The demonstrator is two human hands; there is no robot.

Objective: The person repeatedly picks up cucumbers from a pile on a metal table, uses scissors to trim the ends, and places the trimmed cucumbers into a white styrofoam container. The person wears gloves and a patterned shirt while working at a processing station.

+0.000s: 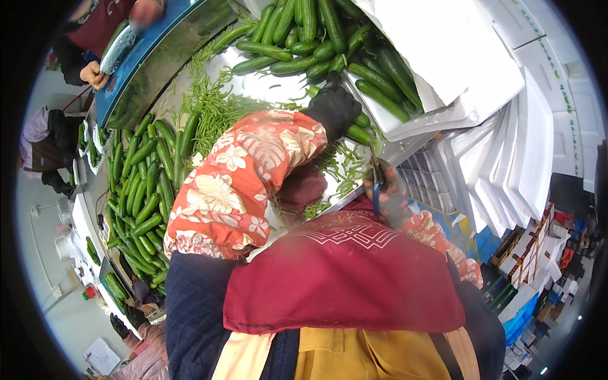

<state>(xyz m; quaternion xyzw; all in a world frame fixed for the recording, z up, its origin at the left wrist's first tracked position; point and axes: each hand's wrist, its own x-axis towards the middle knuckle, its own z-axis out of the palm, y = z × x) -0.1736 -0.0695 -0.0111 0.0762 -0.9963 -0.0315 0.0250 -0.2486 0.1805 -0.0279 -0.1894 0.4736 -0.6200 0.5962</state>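
Note:
My left hand (335,110), in a black glove, is curled over cucumbers (359,134) above a metal tray (285,88). Green ends poke out on both sides of the fist; how many it grips is hidden. Lower right, my right hand (392,192), in a patterned glove, holds scissors with a blue handle (376,194). The narrow blades point up towards the cucumbers. Thin green trimmings (228,111) are strewn across the tray, and more lie below my left wrist.
Cucumbers are piled at the back (304,28) and left (142,204). A white foam box (394,128) holding cucumbers stands right of my left hand, with stacked foam lids (503,166) beyond. Across a blue-edged counter (142,52), a co-worker's hand (94,75) holds a wrapped cucumber pack.

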